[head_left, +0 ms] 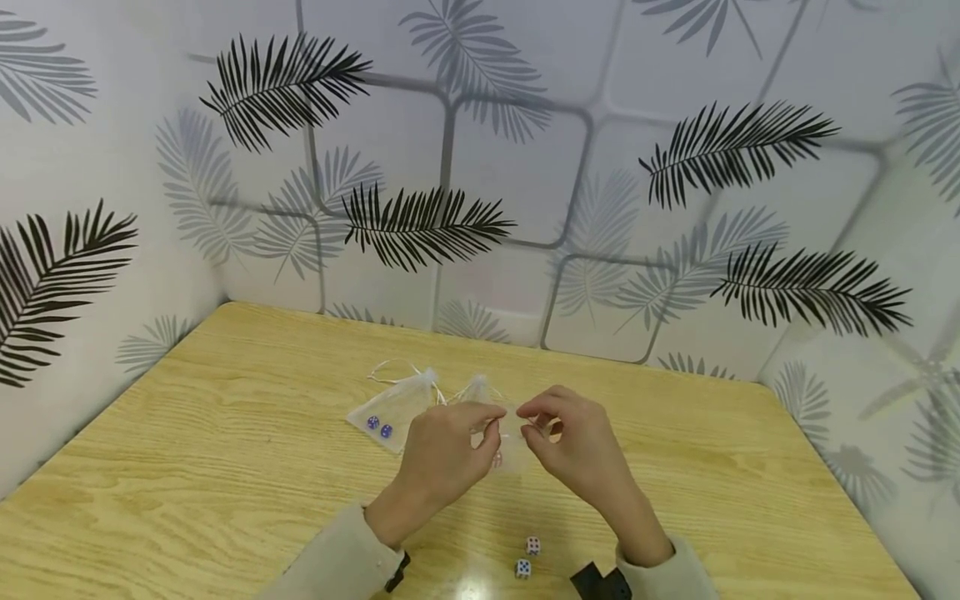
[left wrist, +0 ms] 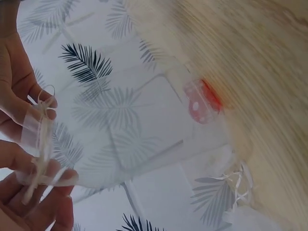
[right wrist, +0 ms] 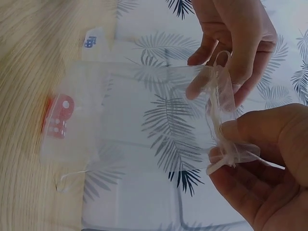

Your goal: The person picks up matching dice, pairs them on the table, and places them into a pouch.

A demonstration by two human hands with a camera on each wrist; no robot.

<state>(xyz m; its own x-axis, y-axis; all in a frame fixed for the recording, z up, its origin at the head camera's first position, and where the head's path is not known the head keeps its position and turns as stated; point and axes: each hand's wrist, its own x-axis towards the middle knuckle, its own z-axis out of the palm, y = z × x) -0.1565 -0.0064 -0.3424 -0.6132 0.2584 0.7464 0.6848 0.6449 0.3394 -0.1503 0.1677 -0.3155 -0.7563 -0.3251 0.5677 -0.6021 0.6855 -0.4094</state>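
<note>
A sheer white drawstring bag (right wrist: pixel 130 120) hangs between my two hands, with red dice (right wrist: pixel 60 115) at its bottom. My left hand (head_left: pixel 450 446) pinches one side of the bag's mouth between thumb and fingers. At the other side my right hand (head_left: pixel 581 437) pinches the edge and cord (right wrist: pixel 216 115). Behind my left hand, a second sheer bag with purple-blue dice (head_left: pixel 379 427) lies on the table. The gathered neck of another bag (head_left: pixel 476 389) shows just behind the hands; its lower part is hidden.
Two white dice (head_left: pixel 528 557) lie on the wooden table (head_left: pixel 225 442), nearer my body, between the forearms. A wall with a leaf pattern (head_left: pixel 510 183) rises behind the table's far edge.
</note>
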